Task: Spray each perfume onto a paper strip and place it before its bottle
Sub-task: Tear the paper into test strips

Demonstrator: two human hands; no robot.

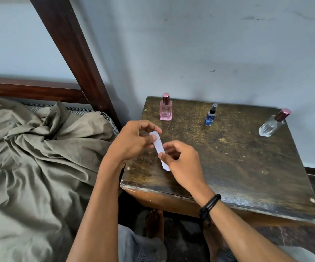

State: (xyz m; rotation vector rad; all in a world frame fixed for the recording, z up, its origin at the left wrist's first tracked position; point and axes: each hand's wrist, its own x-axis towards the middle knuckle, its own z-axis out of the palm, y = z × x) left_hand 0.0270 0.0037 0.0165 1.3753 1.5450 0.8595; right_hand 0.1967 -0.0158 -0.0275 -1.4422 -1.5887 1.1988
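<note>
Three perfume bottles stand along the back of a worn dark wooden table (247,163): a pink bottle (165,108) at the left, a small blue spray bottle (210,116) in the middle, and a clear bottle with a dark pink cap (273,123) at the right. White paper strips (159,146) are held above the table's left part. My left hand (132,140) pinches their upper end, and my right hand (183,161) pinches their lower part. How many strips are in the stack I cannot tell.
A bed with a crumpled olive sheet (30,157) lies to the left, with a dark wooden bedpost (81,59) rising beside the table. A pale wall stands behind the table. My bare feet (154,225) rest on the floor under the table's front edge.
</note>
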